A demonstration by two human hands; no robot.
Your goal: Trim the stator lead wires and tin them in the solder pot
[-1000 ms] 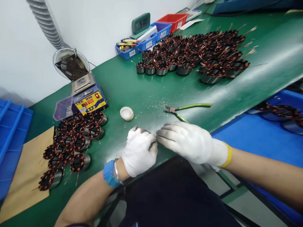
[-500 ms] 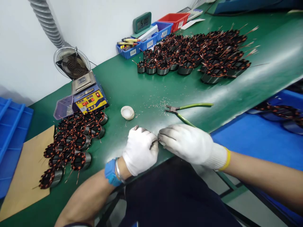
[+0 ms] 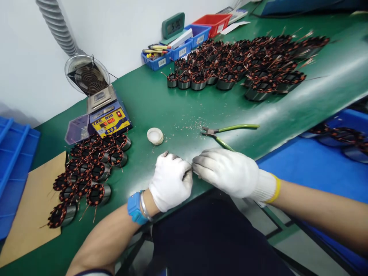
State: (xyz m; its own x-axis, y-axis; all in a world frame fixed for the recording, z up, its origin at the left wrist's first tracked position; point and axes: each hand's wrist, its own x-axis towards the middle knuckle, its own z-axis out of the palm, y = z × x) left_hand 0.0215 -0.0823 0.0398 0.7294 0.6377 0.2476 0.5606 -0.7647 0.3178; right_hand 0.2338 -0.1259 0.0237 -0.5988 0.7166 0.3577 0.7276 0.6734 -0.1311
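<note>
My left hand (image 3: 171,183), in a white glove with darkened fingertips, is curled closed at the table's front edge. Beside it, my right hand (image 3: 227,170), gloved too, has its fingers pressed together, with the tips meeting the left hand's. Whatever lies between the fingertips is hidden or too small to name. Just beyond the right hand, green-handled cutting pliers (image 3: 214,132) lie with jaws parted, partly covered by that hand. A small round white dish (image 3: 155,136) sits beyond the left hand. Tiny wire clippings (image 3: 197,123) are scattered between dish and pliers.
Copper-wound motor stators (image 3: 97,172) stand at left, near a solder pot (image 3: 110,119) with a digital display. A larger group of stators (image 3: 227,81) fills the back right. Behind them are blue bins (image 3: 156,63), a red bin (image 3: 211,23) and a clock (image 3: 173,26).
Both hands stay nearly in place. Another stator now shows at the right end of the back group. The solder pot's display reads differently.
</note>
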